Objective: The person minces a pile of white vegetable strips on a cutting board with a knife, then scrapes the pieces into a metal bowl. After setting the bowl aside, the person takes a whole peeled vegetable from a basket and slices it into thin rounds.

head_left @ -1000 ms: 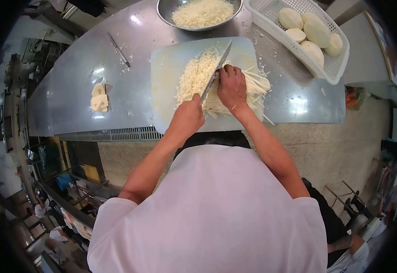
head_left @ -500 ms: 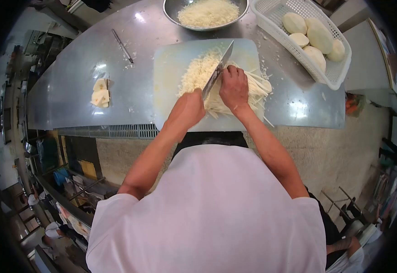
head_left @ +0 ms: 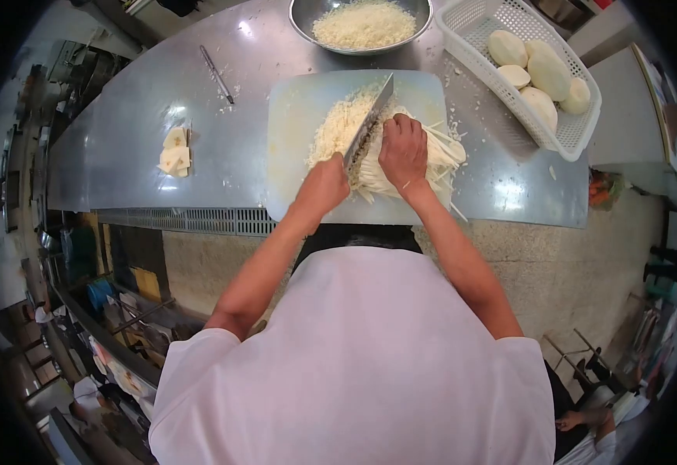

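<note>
My left hand (head_left: 323, 186) is wrapped around the handle of a kitchen knife (head_left: 369, 122) with a broad blade. Its blade slants up and to the right across a heap of cut pale vegetable on a whitish cutting board (head_left: 286, 139). Left of the blade lie finely chopped bits (head_left: 335, 128); to its right are long thin vegetable strips (head_left: 441, 155). My right hand (head_left: 404, 152), fingers curled, presses on those strips just right of the blade. The strips under the palm are hidden.
Beyond the board stands a metal bowl (head_left: 301, 29) of chopped pale bits. A white perforated basket (head_left: 573, 146) with several peeled pale vegetables sits at right. On the steel table (head_left: 129, 147) lie a pen-like stick (head_left: 217, 75) and sliced pieces (head_left: 175, 153). A person's arm (head_left: 584, 418) shows lower right.
The whole view has shifted slightly. Against the board, the knife blade has moved a little left and shows more of its face. My right hand stays on the strips.
</note>
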`<state>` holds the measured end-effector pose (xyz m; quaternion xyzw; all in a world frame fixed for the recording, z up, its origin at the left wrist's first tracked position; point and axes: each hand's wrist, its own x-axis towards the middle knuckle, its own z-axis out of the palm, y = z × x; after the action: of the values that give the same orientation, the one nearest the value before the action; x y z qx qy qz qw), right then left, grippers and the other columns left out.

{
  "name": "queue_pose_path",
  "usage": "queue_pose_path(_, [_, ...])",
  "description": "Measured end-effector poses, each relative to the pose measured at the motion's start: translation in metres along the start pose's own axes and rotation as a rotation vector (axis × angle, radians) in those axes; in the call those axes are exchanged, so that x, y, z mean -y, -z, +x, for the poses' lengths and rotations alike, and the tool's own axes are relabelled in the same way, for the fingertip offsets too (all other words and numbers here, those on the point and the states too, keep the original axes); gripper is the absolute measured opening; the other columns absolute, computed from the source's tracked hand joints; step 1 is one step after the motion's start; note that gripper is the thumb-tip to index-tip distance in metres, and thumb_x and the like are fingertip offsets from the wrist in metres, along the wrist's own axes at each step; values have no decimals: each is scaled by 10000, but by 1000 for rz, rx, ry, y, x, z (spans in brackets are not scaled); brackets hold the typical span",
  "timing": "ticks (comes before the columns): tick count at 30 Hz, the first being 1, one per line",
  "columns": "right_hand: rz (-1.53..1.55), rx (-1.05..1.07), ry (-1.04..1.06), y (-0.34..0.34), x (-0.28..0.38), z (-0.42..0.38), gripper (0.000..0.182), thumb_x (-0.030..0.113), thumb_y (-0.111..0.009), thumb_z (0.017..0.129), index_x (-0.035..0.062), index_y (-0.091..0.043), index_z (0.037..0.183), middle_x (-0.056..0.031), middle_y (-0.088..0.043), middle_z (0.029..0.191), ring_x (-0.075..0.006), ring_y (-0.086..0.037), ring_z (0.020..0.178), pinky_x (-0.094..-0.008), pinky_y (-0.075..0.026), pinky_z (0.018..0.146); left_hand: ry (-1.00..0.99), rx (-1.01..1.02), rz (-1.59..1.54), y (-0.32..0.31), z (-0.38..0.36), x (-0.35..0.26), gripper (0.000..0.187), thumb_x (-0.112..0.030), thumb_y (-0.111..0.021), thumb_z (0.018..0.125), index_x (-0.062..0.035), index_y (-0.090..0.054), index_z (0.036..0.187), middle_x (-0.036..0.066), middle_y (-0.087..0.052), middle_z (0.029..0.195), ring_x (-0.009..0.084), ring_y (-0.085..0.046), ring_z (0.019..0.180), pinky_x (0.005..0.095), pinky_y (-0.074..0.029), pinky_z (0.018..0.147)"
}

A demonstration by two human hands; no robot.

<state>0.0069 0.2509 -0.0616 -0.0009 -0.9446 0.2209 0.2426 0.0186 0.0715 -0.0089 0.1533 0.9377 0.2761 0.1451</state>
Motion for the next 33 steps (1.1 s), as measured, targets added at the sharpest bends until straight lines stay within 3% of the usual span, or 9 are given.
queue_pose_path(3, [67,49,11,6,-6,2,140,51,-587,798,41,-591,937,-117,-557,1037,-324,-525,1002,-437,-433,853,42,45,0,37,-5,-29,128,-46,-534,860,73,-492,883,308,-584,729,495,-590,758,510,-457,666])
queue_pose_path(8, [352,179,-12,18,-17,3,167,11,-603,792,31,-606,957,-122,-574,1089,-341,-517,1068,-465,-425,899,86,-43,7,11,-4,3,99,-11,-501,848,82,-532,861,325,-597,733,489,-607,748,537,-466,663])
queue_pose_path(11, [166,19,192,30,-7,3,159,10,-612,784,30,-609,941,-117,-573,1062,-340,-516,1078,-457,-423,911,92,-40,1,31,-12,-14,99,-16,-503,850,79,-524,870,321,-598,727,488,-611,751,539,-466,665])
queue_pose_path(16, [224,87,206,24,0,-11,173,25,-617,783,35,-601,955,-113,-560,1048,-334,-513,1071,-451,-416,916,101,-90,-118,7,-26,-14,165,-56,-535,872,83,-503,955,301,-600,734,478,-606,729,486,-473,638])
queue_pose_path(18, [228,127,213,17,0,-16,176,34,-616,783,40,-599,959,-113,-556,1049,-332,-511,1068,-448,-415,914,74,0,-47,0,-18,-10,161,-59,-532,874,81,-505,949,296,-597,726,477,-606,738,490,-472,643])
queue_pose_path(21, [162,91,260,13,-2,-18,180,54,-607,780,51,-601,960,-114,-554,1041,-333,-511,1060,-443,-417,909,188,76,-32,40,-39,-43,154,-56,-525,876,81,-511,944,307,-598,739,487,-599,753,506,-470,668])
queue_pose_path(27, [123,84,266,11,0,-17,187,53,-596,758,68,-598,944,-111,-551,1025,-337,-511,1046,-441,-424,895,115,-15,-38,-8,-24,-40,151,-52,-527,875,86,-511,934,320,-597,763,497,-598,801,518,-467,705])
queue_pose_path(31, [123,105,258,12,-1,-17,186,57,-602,754,75,-602,940,-113,-553,1018,-334,-513,1044,-440,-426,890,124,23,-91,24,-36,-56,147,-36,-529,864,89,-511,939,326,-598,774,495,-600,816,521,-468,704])
queue_pose_path(33, [115,94,240,10,-1,-13,189,59,-604,753,77,-607,941,-113,-554,1014,-333,-515,1040,-438,-426,889,264,88,-116,33,-55,-63,145,-25,-532,855,88,-511,944,327,-601,787,493,-600,823,527,-467,701])
